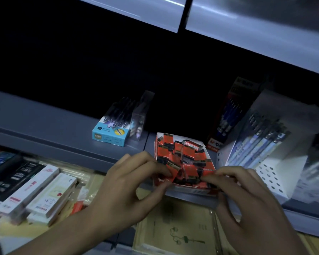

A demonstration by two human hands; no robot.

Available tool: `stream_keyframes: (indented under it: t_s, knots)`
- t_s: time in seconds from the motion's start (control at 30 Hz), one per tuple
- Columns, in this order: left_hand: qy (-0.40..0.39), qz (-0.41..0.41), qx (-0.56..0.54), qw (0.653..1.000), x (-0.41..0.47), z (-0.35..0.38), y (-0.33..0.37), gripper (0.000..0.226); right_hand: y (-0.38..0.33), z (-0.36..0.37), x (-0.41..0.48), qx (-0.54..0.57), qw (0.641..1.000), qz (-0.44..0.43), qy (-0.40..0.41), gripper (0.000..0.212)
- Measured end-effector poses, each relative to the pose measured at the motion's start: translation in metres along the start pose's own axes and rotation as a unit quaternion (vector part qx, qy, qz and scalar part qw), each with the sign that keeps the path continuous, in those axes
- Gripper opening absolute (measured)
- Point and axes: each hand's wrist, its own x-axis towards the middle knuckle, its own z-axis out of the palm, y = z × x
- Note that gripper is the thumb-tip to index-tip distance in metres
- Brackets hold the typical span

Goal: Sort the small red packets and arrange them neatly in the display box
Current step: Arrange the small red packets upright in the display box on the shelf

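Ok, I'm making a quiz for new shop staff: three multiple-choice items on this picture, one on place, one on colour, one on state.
1. The display box stands: A on the floor; B on the grey shelf; C on a chair.
2. The card base of the pen box left of it is: A light blue; B green; C orange.
3. The red packets inside lie: A in neat rows; B stacked upright; C jumbled.
Answers: 1B, shelf shows around it; 2A, its print is light blue; 3C, they overlap at all angles.
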Motion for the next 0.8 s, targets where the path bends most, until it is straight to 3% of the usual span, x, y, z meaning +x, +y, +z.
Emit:
stream_keyframes:
  t_s: [0.17, 0.27, 0.37, 0.43, 0.57, 0.63, 0.7, 0.8]
  knots:
    - [0.057, -0.041, -0.047, 0.996, 0.011, 0.0, -0.006, 0.016, -0.022, -0.014, 0.057, 0.084, 0.996, 0.012, 0.015, 0.023]
    - [0.097, -0.094, -0.02, 0.991, 0.019, 0.001, -0.015, 0.018, -0.02, 0.004, 0.111, 0.062, 0.994, 0.036, -0.088, 0.019]
    - [0.118, -0.146, -0.021, 0.982, 0.024, 0.001, -0.021, 0.014, -0.018, 0.027, 0.146, 0.013, 0.976, 0.061, -0.208, 0.033]
    - [0.127, -0.168, -0.036, 0.977, 0.027, 0.0, -0.024, 0.014, -0.016, 0.038, 0.158, -0.01, 0.968, 0.059, -0.245, 0.039]
    - [0.136, -0.179, -0.052, 0.973, 0.03, -0.001, -0.028, 0.014, -0.012, 0.042, 0.166, -0.028, 0.963, 0.055, -0.263, 0.041]
    - [0.134, -0.178, -0.054, 0.973, 0.031, -0.001, -0.029, 0.013, -0.011, 0.04, 0.164, -0.029, 0.963, 0.037, -0.266, 0.033]
    - [0.129, -0.175, -0.051, 0.975, 0.032, 0.001, -0.031, 0.012, -0.01, 0.035, 0.16, -0.031, 0.968, 0.025, -0.246, 0.025]
    - [0.126, -0.165, -0.043, 0.977, 0.035, 0.002, -0.032, 0.01, -0.004, 0.025, 0.152, -0.037, 0.981, 0.021, -0.187, 0.029]
